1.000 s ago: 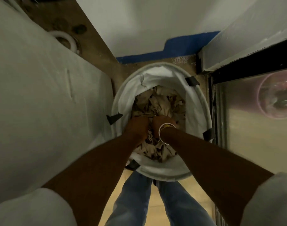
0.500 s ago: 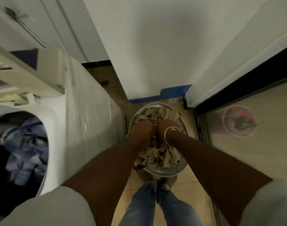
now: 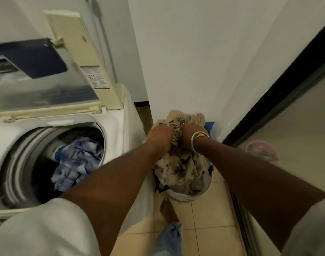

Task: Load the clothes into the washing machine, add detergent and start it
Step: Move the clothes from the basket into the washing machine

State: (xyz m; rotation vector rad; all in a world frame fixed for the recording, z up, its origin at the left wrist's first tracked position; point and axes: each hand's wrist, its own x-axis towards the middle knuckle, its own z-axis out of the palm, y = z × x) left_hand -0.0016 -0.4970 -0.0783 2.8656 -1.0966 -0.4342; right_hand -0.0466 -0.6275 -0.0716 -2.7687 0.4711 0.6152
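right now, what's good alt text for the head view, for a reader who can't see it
The left hand and right hand grip a bundle of beige clothes over a white laundry basket. To their left stands a top-loading washing machine, lid raised, blue clothes in its drum.

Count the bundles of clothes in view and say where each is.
2. The blue clothes lie inside the washing machine drum. The beige clothes are gripped by the left hand and right hand over the laundry basket. More may be hidden underneath.
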